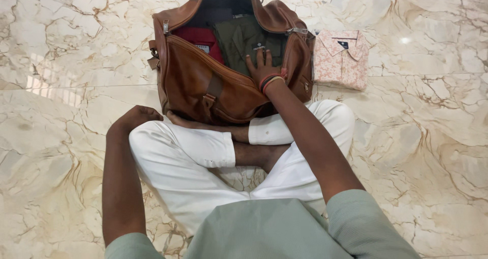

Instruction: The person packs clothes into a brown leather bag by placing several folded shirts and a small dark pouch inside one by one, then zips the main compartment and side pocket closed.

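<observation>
Bag: a tan-brown leather duffel bag lies unzipped on the cream veined marble floor, just in front of the person's crossed legs in white trousers.
Right hand: the right hand lies flat, fingers spread and gripping nothing, on the dark olive folded garment inside the bag.
Left hand: the left hand rests on the knee beside the bag's corner; whether its fingers are curled shut cannot be told.
Doing the step well: judging by the flat palm, pressing evenly would keep the olive garment's folds square and level with the dark red folded garment beside it.
Waiting: a pink floral folded shirt lies on the floor, touching the bag's right end.
Count: one bag; three folded garments, two inside, one outside.
</observation>
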